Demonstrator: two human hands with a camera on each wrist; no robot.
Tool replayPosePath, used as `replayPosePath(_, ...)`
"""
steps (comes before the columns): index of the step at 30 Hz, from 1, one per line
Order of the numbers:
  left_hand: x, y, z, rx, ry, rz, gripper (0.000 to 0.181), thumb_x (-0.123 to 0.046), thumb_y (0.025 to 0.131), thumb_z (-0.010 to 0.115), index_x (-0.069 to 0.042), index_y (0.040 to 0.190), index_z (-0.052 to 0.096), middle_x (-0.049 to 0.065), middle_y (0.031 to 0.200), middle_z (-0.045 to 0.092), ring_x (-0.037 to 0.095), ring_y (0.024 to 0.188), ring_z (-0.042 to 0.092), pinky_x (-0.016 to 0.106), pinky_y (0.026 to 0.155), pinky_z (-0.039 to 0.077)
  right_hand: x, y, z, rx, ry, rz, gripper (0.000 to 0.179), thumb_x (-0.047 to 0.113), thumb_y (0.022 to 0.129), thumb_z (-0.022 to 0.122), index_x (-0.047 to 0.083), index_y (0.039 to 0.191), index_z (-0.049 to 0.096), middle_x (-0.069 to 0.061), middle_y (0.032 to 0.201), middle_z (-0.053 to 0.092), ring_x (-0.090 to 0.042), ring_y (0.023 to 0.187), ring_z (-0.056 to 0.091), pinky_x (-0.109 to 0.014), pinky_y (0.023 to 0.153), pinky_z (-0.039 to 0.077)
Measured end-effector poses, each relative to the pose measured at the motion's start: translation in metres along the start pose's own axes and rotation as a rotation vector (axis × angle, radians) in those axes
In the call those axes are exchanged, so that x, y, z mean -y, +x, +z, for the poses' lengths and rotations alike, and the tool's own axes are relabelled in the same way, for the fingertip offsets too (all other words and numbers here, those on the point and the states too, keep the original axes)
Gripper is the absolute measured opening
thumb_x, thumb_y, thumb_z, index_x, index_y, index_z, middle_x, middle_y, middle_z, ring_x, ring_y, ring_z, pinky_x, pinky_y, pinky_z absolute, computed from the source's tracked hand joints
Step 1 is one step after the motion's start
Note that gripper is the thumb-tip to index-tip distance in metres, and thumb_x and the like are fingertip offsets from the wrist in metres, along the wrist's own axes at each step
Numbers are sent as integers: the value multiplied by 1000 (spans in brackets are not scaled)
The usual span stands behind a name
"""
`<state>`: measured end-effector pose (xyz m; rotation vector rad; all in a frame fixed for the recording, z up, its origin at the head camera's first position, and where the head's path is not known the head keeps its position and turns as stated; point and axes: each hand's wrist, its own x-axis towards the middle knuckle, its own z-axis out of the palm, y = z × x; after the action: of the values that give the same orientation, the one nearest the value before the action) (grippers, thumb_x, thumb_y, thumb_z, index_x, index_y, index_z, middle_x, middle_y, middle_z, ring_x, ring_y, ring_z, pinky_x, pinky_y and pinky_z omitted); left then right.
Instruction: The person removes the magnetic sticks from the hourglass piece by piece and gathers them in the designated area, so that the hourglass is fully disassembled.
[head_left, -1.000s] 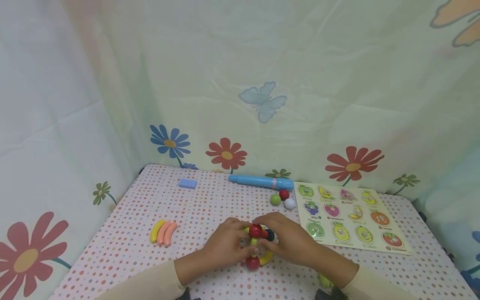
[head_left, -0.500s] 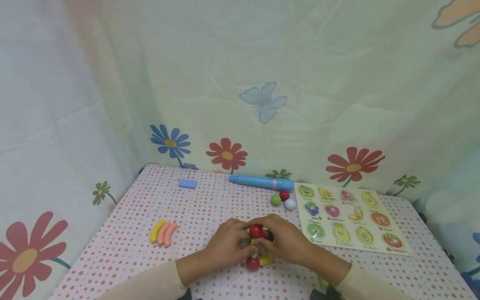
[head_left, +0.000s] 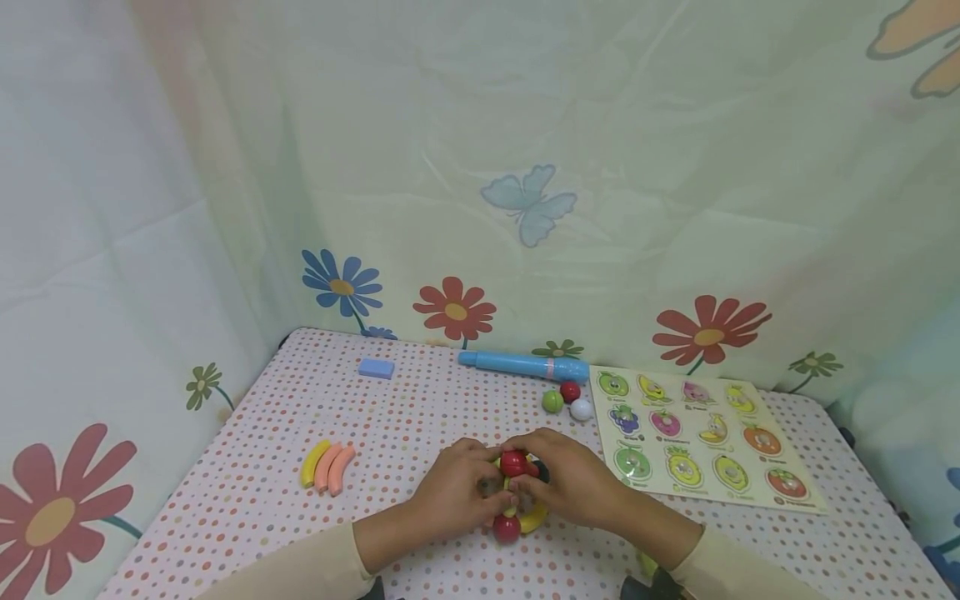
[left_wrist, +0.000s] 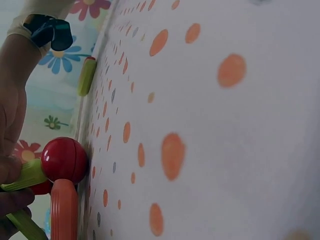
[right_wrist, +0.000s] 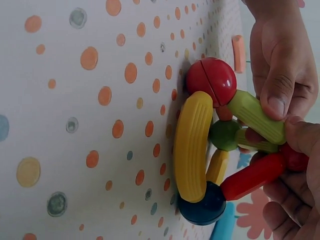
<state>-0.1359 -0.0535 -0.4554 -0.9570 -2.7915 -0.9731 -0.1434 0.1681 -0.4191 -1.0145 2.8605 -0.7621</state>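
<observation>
A small frame of toy balls and sticks, apparently a magnetic building set, stands on the dotted table (head_left: 435, 567) between both hands. Its base has a red ball (right_wrist: 211, 81), a curved yellow stick (right_wrist: 192, 147), a dark blue ball (right_wrist: 202, 205) and a green ball (right_wrist: 225, 134). My left hand (head_left: 453, 487) pinches a light green stick (right_wrist: 256, 117) rising from the lower red ball. My right hand (head_left: 573, 483) holds the upper red ball (head_left: 513, 463), where the green stick and a straight red stick (right_wrist: 254, 176) meet. Fingers partly hide that top joint.
Left lie a curved yellow stick (head_left: 315, 463) and two salmon ones (head_left: 340, 470). Behind are a blue block (head_left: 376, 368), a light blue tube (head_left: 521, 365) and loose red, green (head_left: 552, 402) and white balls. A fruit picture board (head_left: 705, 442) lies right; something light green shows beside the right forearm.
The right forearm has shifted slightly left and its fingers have settled closer round the upper red ball. The left hand and the frame stay nearly in place.
</observation>
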Motion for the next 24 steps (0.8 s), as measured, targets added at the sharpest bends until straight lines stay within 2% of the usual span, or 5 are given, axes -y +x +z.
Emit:
replayPosePath(13,0,0,1,1,-6,-13,19,-41,91,78,-23,93,81,0,138,63,16,119,56,46,103,45,0,1,-2,20,-5,-6,43,30,93,77,20,133,64,6,123,65,-13,111,63,-37,91,55)
replayPosePath(24,0,-1,0,-9,-15,5,19,-39,91,78,-21,94,82,0,139,62,13,116,56,42,99,47,-1,3,-3,29,-8,-34,41,32,95,74,17,132,64,7,120,66,-9,107,61,-34,89,55)
